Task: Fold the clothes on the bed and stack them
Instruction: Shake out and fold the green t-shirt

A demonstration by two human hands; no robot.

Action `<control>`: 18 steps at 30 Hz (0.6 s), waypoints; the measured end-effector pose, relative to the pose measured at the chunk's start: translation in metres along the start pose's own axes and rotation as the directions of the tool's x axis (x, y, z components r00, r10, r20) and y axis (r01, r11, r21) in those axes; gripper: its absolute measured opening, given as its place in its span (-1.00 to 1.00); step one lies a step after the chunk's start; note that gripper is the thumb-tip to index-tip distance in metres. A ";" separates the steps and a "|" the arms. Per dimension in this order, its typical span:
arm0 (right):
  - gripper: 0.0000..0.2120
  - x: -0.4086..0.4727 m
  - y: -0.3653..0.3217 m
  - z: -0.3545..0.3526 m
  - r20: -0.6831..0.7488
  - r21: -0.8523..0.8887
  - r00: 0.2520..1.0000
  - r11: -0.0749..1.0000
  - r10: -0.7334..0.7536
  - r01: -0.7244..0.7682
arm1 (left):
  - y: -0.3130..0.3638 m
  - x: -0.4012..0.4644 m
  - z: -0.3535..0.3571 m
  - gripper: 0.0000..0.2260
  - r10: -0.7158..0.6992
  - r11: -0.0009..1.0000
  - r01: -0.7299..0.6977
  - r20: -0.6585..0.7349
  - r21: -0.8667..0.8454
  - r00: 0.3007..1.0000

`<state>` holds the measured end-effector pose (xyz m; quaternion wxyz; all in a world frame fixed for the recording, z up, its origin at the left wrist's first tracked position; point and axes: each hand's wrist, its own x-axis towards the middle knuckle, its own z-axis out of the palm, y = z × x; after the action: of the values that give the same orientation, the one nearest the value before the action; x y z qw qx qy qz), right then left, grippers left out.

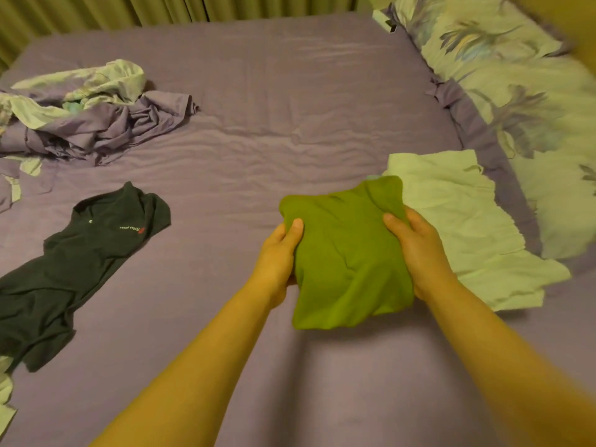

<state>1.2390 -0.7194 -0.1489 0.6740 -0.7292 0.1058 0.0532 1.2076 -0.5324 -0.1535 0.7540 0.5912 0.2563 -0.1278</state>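
purple-sheeted bed [258,101] fills the view, floral pillows [516,75] along its right edge. crumpled bedding heap [87,114] far left. dark shirt [77,262] lies unfolded, left (small logo on chest). pale folded garment [467,221] right, beside the pillows. folded green garment [348,253] held between both hands, left hand [277,259] and right hand [419,253], each grip curled round a side edge, thumbs on top.

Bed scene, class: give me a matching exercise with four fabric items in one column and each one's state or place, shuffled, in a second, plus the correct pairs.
Items
1. green garment
2. black T-shirt
3. pale folded cloth
4. crumpled bedsheet

States
A. bunched in a heap, far left
B. gripped by left hand and right hand
C. spread unfolded, near left
D. lying flat beside the pillows

Pairs: 1-B, 2-C, 3-D, 4-A
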 end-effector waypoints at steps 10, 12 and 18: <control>-0.84 0.078 -0.055 -0.142 -0.083 0.046 0.997 0.999 -0.002 0.005 | 0.038 0.041 0.156 -0.74 0.134 0.991 -0.130 0.166 -0.031 0.977; -0.88 0.095 -0.040 -0.161 -0.104 0.029 0.992 0.997 0.074 -0.071 | 0.025 0.057 0.179 -0.68 0.070 0.997 -0.073 0.183 0.014 0.981; -0.36 0.091 0.025 -0.186 -0.115 -0.313 0.986 0.938 0.120 -0.151 | -0.037 0.079 0.194 -0.35 -0.010 0.977 -0.018 0.131 0.213 0.991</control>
<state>1.3094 -0.9134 -0.1776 0.5355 -0.8216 0.1775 0.0817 1.3007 -0.7189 -0.1934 0.7015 0.6597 0.1898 -0.1915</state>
